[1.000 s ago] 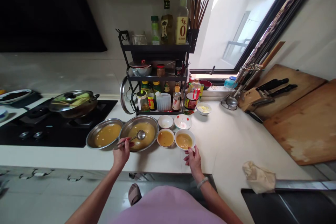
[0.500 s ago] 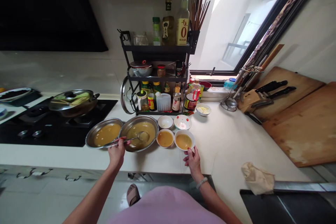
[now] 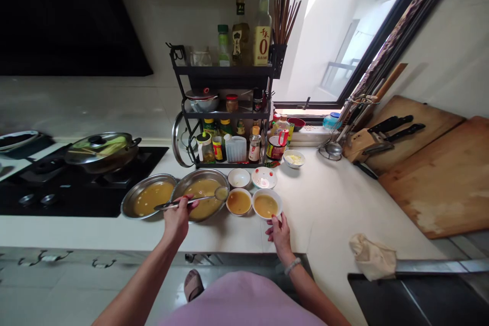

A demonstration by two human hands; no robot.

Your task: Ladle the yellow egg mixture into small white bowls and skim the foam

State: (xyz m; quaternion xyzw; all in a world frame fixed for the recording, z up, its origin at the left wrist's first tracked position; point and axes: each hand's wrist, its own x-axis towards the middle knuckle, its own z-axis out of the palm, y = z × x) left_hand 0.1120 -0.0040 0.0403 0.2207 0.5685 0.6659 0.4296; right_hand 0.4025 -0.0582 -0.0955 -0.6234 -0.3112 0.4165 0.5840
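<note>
My left hand [image 3: 178, 216] is closed round the handle of a metal ladle [image 3: 198, 197]. Its filled bowl hangs over the right rim of a steel basin [image 3: 183, 189] of yellow-brown liquid. Just right of that stand two small white bowls of the same liquid, a left bowl [image 3: 239, 201] and a right bowl [image 3: 266, 204]. My right hand [image 3: 279, 232] rests its fingertips on the near rim of the right bowl. A second steel basin [image 3: 130, 198] of the liquid sits to the left.
Behind the bowls are two small dishes [image 3: 264, 177] and a black spice rack [image 3: 225, 107] full of bottles. A lidded wok [image 3: 100, 148] sits on the black hob at left. Knife block [image 3: 362, 142], wooden boards [image 3: 439, 173] and a crumpled cloth [image 3: 372, 257] lie right.
My left hand dipped the ladle into the basin, then lifted it filled and carried it right to the basin's rim beside the small bowls. My right hand has stayed on its bowl.
</note>
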